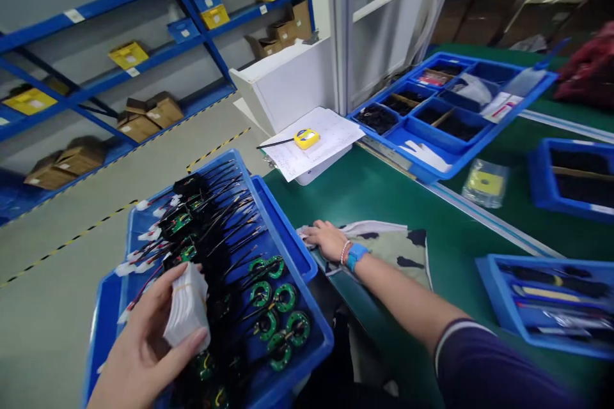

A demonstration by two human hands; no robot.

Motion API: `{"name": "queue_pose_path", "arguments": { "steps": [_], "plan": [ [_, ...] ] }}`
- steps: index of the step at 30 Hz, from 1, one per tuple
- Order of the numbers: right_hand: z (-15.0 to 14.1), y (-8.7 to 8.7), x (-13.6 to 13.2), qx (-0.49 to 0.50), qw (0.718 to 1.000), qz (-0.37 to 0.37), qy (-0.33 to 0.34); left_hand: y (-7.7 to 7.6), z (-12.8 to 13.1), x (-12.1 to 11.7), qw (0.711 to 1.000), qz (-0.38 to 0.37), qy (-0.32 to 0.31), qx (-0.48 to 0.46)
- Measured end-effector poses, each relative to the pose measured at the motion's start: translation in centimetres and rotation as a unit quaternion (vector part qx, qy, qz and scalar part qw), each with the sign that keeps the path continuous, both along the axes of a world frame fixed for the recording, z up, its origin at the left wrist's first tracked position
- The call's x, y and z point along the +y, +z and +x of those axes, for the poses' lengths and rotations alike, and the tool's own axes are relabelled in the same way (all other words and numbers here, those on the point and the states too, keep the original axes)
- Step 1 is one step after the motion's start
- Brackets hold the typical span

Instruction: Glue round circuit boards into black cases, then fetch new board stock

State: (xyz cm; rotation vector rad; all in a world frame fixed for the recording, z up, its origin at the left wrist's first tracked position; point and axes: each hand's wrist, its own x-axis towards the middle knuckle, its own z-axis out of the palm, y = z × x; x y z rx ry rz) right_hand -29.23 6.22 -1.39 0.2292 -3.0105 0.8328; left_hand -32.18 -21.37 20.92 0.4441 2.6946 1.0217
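Observation:
My left hand [148, 339] is closed around a stack of white packets [187, 307] with a rubber band round it, thumb on the near side. It hovers over a blue tray [283, 249] of black-cased circuit boards [180, 222] with cables, white connectors and green ring-shaped boards [285, 297]. On the green table, my right hand [329, 239] grips the left end of a camouflage cloth [393, 246], its fingers curled at the table edge. What lies under those fingertips is hard to make out.
Beyond the cloth, a yellow tape measure [306, 137] rests on papers [330, 134]. A divided blue bin [422, 169] holds black parts and a white glove. Two smaller blue trays, one with tools [551, 297], stand right. Blue shelving [206, 45] lines the far left.

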Motion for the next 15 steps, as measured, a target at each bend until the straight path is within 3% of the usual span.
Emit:
{"name": "queue_pose_path", "arguments": {
  "steps": [4,8,11,15],
  "plan": [
    [8.5,0.4,-1.8,-0.013,0.999,-0.01,-0.041,1.4,0.1,4.9,0.996,0.021,-0.091,0.001],
    [17.1,0.3,-3.9,-0.025,0.992,-0.066,-0.101,0.9,-0.8,10.1,0.98,0.051,-0.19,-0.028],
    [24.5,-0.3,-5.2,-0.043,0.982,-0.106,-0.154,-1.2,-2.1,15.1,0.965,0.025,-0.26,-0.03],
    [37.3,-1.9,-7.4,-0.022,0.958,-0.115,-0.263,-6.3,-4.5,22.7,0.936,-0.128,-0.32,0.063]
  ]
}}
